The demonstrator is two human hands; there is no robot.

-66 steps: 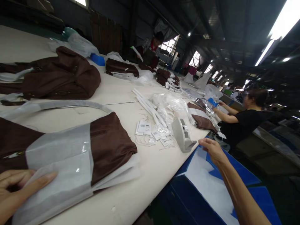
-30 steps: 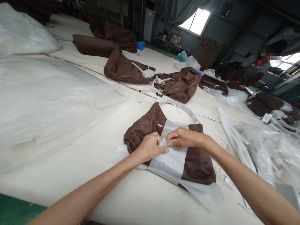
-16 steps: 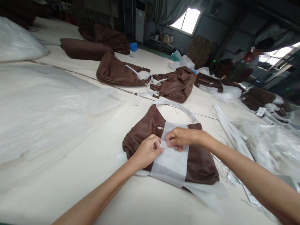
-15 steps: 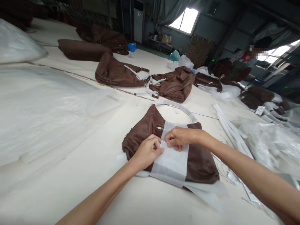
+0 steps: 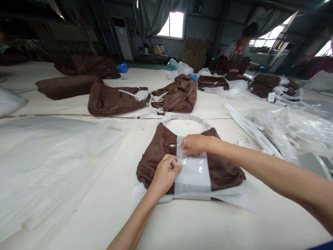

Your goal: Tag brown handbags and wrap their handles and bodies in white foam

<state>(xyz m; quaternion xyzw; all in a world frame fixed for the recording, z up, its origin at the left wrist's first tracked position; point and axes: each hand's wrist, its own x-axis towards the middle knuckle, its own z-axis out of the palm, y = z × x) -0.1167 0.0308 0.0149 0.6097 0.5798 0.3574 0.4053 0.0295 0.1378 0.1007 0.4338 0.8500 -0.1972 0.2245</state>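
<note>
The person's left hand [image 5: 166, 172] comes in lowest, thumb and fingers drawn close together at the left edge of a pale paper band [image 5: 194, 182]; whether they pinch that edge cannot be told. Just above and to its right, the right hand [image 5: 194, 145] lies on the band with fingers curled inward, their grip hidden. The band wraps the middle of a brown bag [image 5: 223, 170], which lies flat on the white table [image 5: 182, 229] directly before the person, its wrapped strap [image 5: 186, 117] arching toward the far side. White sheets [image 5: 57, 163] spread out at the left; a grey dispenser [image 5: 314, 165] stands at the right, with clear plastic [image 5: 293, 128] and white strips [image 5: 249, 130] beyond it. Farther back lie two more brown bags, a left one [image 5: 114, 100] and a right one [image 5: 182, 93], straps nearly meeting. Beyond the table's far side, a co-worker [image 5: 235, 57] bends over brown goods, well apart from these hands.
</note>
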